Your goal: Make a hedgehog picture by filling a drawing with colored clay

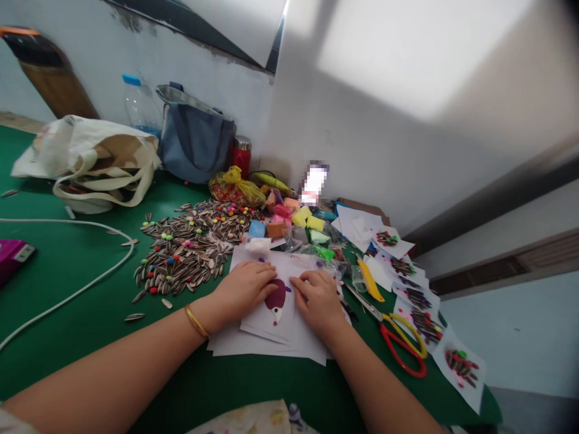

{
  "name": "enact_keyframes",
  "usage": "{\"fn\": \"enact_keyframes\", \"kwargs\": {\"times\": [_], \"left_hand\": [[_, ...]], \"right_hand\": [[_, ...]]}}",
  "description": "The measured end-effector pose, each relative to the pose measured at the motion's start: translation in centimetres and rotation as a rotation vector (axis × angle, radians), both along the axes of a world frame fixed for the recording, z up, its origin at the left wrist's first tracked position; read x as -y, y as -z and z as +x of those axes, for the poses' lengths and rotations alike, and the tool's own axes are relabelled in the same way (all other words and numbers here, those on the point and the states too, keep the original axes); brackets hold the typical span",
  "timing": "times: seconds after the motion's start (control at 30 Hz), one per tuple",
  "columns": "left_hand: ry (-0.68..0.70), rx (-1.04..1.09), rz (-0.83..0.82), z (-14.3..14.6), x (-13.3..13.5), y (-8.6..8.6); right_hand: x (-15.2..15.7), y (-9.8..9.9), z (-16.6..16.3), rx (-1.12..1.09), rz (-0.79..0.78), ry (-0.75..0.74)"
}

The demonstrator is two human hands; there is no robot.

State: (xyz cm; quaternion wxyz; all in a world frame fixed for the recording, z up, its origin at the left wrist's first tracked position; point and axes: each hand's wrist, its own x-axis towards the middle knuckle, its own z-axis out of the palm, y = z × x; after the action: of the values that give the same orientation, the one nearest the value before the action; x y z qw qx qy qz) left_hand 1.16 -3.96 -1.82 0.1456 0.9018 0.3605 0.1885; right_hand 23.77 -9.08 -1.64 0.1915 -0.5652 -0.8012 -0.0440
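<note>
My left hand (244, 288) and my right hand (317, 299) rest side by side on a stack of white paper sheets (271, 337) on the green table (81, 283). Between them lies a purple clay figure (277, 298) stuck on the top sheet. The fingers of both hands are bent and pressed down at the figure's upper edge, touching the clay. A gold bangle (196, 320) circles my left wrist. I cannot make out anything gripped inside either hand.
A heap of sunflower seeds with coloured clay beads (190, 247) lies left of the paper. Clay blocks (298, 223) sit behind it. Red-and-yellow scissors (400, 340) and finished seed pictures (461, 364) lie to the right. Bags (94, 160), a bottle (138, 102) and a white cable (67, 295) occupy the left.
</note>
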Motion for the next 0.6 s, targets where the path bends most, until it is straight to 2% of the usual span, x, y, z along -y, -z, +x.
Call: {"fn": "enact_keyframes", "kwargs": {"times": [0.2,0.4,0.6], "left_hand": [[-0.001,0.004,-0.012,-0.01,0.05,-0.18],[-0.006,0.024,0.005,0.04,0.08,0.02],[-0.012,-0.001,0.003,0.04,0.07,-0.05]], "right_hand": [[0.13,-0.4,0.35,0.041,-0.009,0.085],[0.52,-0.56,0.35,0.031,-0.038,-0.011],[0.25,-0.29,0.95,0.015,-0.011,0.085]]}}
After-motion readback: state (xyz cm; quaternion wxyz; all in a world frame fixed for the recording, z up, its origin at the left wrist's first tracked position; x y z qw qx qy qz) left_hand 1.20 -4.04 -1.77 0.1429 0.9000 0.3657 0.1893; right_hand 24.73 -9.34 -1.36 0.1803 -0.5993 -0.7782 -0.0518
